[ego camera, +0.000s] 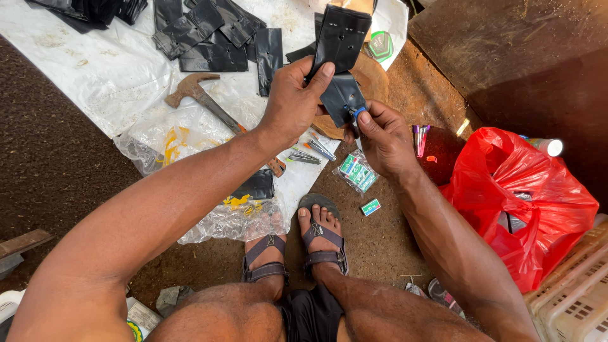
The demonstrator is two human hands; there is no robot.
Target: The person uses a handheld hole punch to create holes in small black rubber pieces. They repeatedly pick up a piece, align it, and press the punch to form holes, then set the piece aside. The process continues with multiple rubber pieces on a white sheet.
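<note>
My left hand [292, 100] grips a black plastic bag [341, 45] by its middle, thumb on its face, holding it up over the ground. My right hand [383, 136] pinches the bag's lower end together with a small blue-tipped tool [356, 114]. The bag has several small punched holes near its top. Below the hands lie a few metal clips or blades [313, 151] and a clear packet of small green boxes [356, 172].
A hammer [202, 98] lies on the white sheet [95, 76] with several more black bags [209, 38]. A red plastic bag [525, 202] sits at the right, a pale crate [573, 291] beside it. My sandalled feet [297, 247] rest on soil.
</note>
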